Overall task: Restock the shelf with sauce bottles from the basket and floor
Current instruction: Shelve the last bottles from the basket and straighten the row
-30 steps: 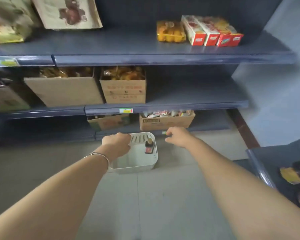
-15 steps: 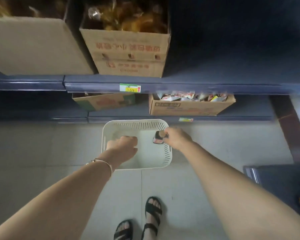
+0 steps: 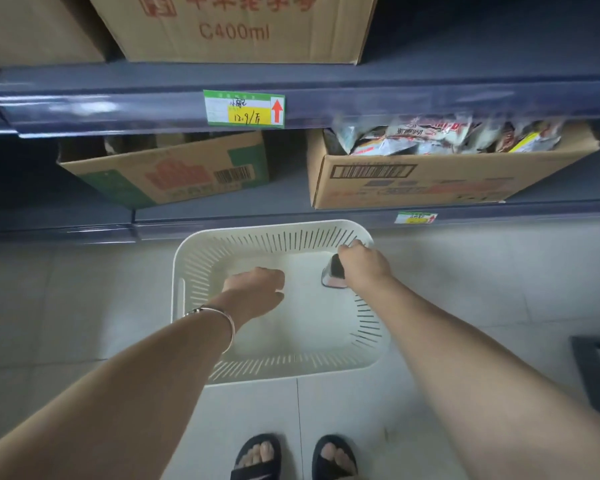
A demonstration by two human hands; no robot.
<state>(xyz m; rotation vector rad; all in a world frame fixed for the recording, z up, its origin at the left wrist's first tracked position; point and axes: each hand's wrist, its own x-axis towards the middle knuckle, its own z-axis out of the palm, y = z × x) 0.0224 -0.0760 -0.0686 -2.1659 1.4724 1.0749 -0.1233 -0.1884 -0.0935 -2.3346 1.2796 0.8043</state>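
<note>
**Sauce bottle (image 3: 332,277) gripped in far corner of basket (image 3: 201,282)**

Small, dark-capped and pale-labelled, it stands on the basket floor, hard against the far right wall. The right hand (image 3: 362,266) is over the top of it, fingers clamped round cap and neck. The left hand (image 3: 257,289) hovers mid-basket, fingers curled under with nothing in them, a silver bangle (image 3: 219,315) on that wrist.

Best play here, I'd say: lift straight up to clear the slotted wall before swinging toward the blue-grey metal shelf (image 3: 430,98). A top grip on a smooth bottle could slip, so the free hand underneath would help.

The basket is hard white plastic with rounded corners and slit sides, and sits on pale floor tiles (image 3: 66,289). Open cardboard cartons (image 3: 413,178) line the shelf behind.
</note>
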